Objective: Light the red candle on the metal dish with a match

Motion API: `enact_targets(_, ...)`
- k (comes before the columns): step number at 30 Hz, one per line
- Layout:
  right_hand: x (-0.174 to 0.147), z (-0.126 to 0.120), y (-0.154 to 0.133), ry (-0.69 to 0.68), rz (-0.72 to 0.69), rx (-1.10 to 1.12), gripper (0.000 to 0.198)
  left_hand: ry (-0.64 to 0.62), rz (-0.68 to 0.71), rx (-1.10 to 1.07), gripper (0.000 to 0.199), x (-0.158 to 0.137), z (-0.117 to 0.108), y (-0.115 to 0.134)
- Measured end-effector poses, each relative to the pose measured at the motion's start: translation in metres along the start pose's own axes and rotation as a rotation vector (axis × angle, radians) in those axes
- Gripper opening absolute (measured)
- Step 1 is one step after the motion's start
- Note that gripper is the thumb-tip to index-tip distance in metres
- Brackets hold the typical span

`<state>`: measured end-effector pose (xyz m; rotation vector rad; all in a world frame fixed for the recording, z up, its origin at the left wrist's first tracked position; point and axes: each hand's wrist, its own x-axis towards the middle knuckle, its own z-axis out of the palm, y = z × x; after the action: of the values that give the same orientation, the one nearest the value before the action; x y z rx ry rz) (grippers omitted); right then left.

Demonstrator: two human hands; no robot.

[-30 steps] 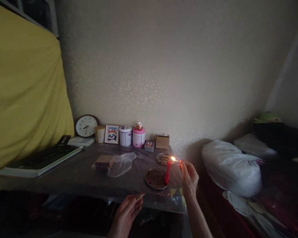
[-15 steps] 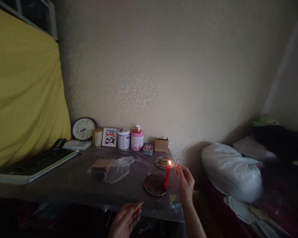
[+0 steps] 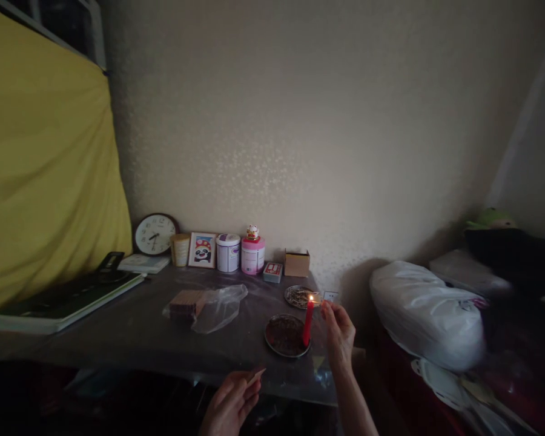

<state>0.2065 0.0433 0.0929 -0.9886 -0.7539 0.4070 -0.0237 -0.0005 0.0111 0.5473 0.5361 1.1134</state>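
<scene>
A red candle (image 3: pixel 307 325) stands tilted slightly right at the right side of a round metal plate (image 3: pixel 272 344). My right hand (image 3: pixel 340 336) pinches a thin match (image 3: pixel 317 302) just right of the candle's top, and its tip meets the small flame (image 3: pixel 311 298) there. Whether the flame sits on the wick, the match or both is hard to tell. Low in front of the table edge, my left hand (image 3: pixel 234 399) grips a small matchbox (image 3: pixel 257 376), its far end sticking out past the fingers. Behind the candle lies a second plate (image 3: pixel 295 296) with several used matchsticks.
On the grey table (image 3: pixel 136 327) lie a pack of small boxes (image 3: pixel 186 303) in torn clear plastic and a large dark book (image 3: pixel 72 306). A clock (image 3: pixel 155 235), picture frame (image 3: pixel 203 250), tins (image 3: pixel 228 253) and open carton (image 3: pixel 297 264) line the wall. White bags (image 3: pixel 427 312) lie right.
The flame looks smaller and less bright than before. Both hands keep nearly the same place, the right one still by the candle top. The whole view has shifted slightly.
</scene>
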Motion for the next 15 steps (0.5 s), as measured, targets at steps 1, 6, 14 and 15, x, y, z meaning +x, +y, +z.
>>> enact_targets(1, 0.0000, 0.0000, -0.0001, 0.002, -0.005, -0.005, 0.029, -0.005, 0.000, 0.003, 0.025, -0.0004, 0.0003, 0.0002)
enact_targets(6, 0.0006, -0.0009, 0.0000, 0.002, -0.022, -0.012, 0.027, -0.014, 0.015, 0.023, 0.029, -0.0019, 0.0019, 0.0013)
enact_targets(14, 0.0023, -0.0011, 0.0027, 0.013, -0.020, 0.002, 0.026, -0.033, 0.028, 0.038, 0.027, -0.0062, 0.0056, 0.0029)
enact_targets(15, 0.0021, -0.0010, 0.0025, 0.011, -0.020, 0.004, 0.026, -0.032, 0.024, 0.041, 0.027, -0.0060, 0.0053, 0.0029)
